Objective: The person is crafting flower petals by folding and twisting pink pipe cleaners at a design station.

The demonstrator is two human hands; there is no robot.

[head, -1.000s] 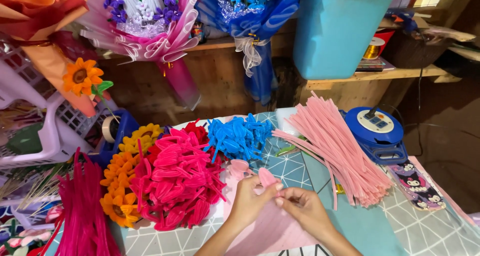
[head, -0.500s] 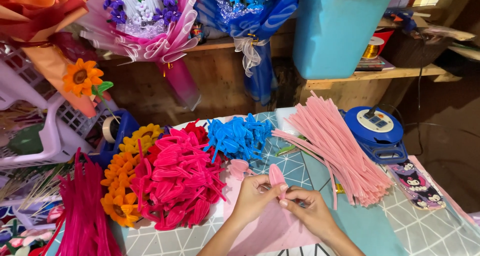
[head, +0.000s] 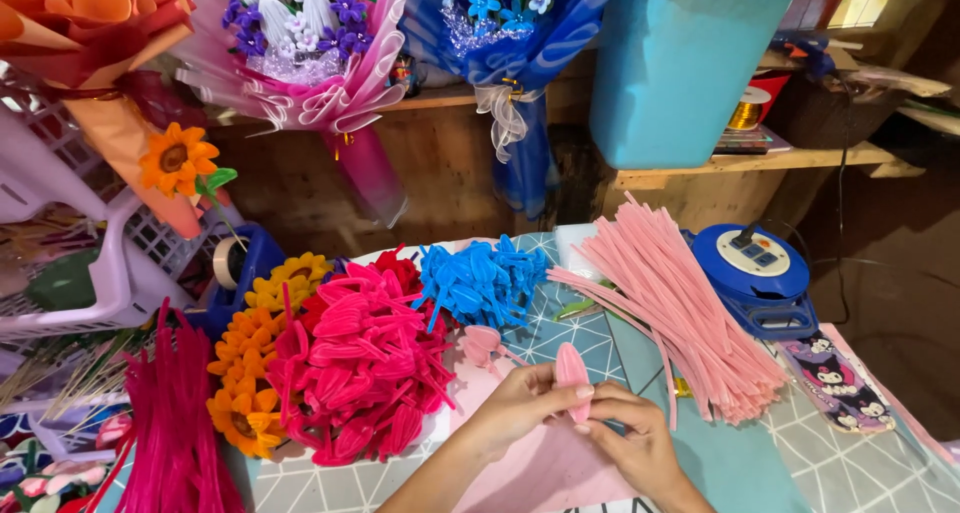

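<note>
From the head view, both hands meet low over the bench (head: 850,473), which wears a teal cover with a white geometric pattern. The left hand (head: 520,408) has its grip closed on a pink petal loop (head: 572,378) bent from fuzzy wire, thumb and forefinger pinching its lower part so it stands almost upright. The right hand (head: 635,438) touches the base of the same petal from below and to the right, its fingertips closed on the wire end there; the exact hold is partly hidden by the left fingers.

Under both hands lies a pink sheet (head: 540,468). Just above and left of the left grip rests another small pink petal piece (head: 482,343). Further left sits a heap of magenta petal loops (head: 365,368), with yellow-orange wire flowers (head: 245,373) beyond it and blue petal loops (head: 480,278) behind. To the right of the right grip, well apart, lies a bundle of straight pale pink fuzzy stems (head: 680,303), and past it a round blue cable reel (head: 755,273)
</note>
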